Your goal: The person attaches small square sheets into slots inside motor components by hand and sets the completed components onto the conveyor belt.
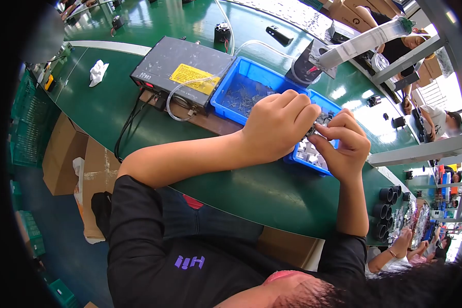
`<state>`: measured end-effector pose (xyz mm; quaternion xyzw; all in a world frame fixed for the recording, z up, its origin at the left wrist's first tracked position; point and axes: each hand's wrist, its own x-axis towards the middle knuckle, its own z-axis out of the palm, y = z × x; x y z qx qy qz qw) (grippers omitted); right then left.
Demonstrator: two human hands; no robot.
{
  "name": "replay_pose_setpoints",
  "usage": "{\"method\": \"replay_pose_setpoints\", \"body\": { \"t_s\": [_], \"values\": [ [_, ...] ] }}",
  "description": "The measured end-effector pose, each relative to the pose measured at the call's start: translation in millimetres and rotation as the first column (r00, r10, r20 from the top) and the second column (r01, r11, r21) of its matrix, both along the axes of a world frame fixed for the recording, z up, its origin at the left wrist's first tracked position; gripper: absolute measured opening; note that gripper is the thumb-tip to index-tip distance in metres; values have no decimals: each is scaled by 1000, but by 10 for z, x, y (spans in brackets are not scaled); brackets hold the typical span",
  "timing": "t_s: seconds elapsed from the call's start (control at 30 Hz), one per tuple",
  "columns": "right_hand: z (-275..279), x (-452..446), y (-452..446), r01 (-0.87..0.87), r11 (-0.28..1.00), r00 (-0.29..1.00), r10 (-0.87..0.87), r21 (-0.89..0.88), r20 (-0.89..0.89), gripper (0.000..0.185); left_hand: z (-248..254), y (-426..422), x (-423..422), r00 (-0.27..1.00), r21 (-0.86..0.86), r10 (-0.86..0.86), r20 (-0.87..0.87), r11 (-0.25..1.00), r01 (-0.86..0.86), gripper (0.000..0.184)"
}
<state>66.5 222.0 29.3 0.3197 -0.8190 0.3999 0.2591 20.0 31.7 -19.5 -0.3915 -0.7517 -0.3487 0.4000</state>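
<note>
My left hand (pixel 281 126) is closed, knuckles up, its fingertips meeting those of my right hand (pixel 344 143). Between thumb and forefinger, my right hand pinches a small dark part (pixel 311 131), and the left fingers press at it too. Its exact kind is too small and covered to make out. Both hands hover over a blue bin (pixel 292 157) that holds small white and grey pieces (pixel 311 154). To the left stands another blue bin (pixel 226 109) with thin dark pieces (pixel 244 95) scattered inside, partly hidden behind my left hand.
A dark metal box (pixel 161 59) with a yellow label and a clear tube stands left of the bins. Behind them is a black holder (pixel 305 64) with a long translucent cylinder (pixel 364 43). Black round parts (pixel 382 211) line the green bench's (pixel 251 190) right side. People sit beyond.
</note>
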Motion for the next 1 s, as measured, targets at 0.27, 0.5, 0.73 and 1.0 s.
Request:
{"method": "replay_pose_setpoints", "body": {
  "t_s": [0.27,0.5,0.73,1.0],
  "values": [
    [23,-35,68,1,996,1000,-2,86,13,27,3,-9,20,1000,-27,7,22,1000,-7,44],
    [70,28,14,116,993,988,-113,-22,109,61,5,-9,18,995,7,-54,83,999,54,50],
    [2,101,-109,223,969,965,-235,107,118,86,20,14,66,966,134,-172,191,980,148,53],
    [133,-258,602,495,869,867,-492,-19,80,83,-110,40,235,955,102,-291,-58,950,295,44]
  ]
}}
